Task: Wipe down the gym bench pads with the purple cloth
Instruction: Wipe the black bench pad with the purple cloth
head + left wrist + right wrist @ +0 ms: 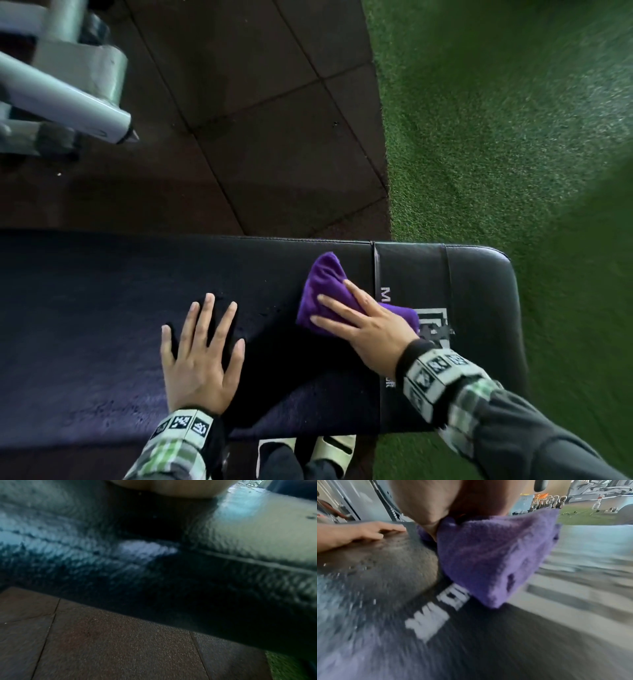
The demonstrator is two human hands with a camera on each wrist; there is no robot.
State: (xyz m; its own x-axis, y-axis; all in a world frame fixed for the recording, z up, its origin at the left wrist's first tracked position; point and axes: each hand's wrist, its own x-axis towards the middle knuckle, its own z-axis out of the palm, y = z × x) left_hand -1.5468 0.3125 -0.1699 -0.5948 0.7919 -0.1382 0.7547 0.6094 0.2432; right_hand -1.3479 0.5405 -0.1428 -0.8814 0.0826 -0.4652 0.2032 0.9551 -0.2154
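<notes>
Fingers: those of the left hand (198, 359) lie straight and spread apart, flat on the bench pad (102, 308); those of the right hand (368, 329) lie straight and slightly apart, pressing on the cloth (323, 291).
Cloth: purple and bunched, on the pad under the right hand, just beside the seam and white lettering (436, 614).
Shoes: white pair (308, 452) below the bench's near edge.
Floor: dark tiles (267, 120) beyond the bench, green turf (496, 120) to the right.
Machine: grey frame (68, 85), far left.

The purple cloth (323, 294) lies bunched flat on the black bench pad (137, 291), towards its right end beside the cross seam. The pad is glossy, with white lettering near that end.
</notes>
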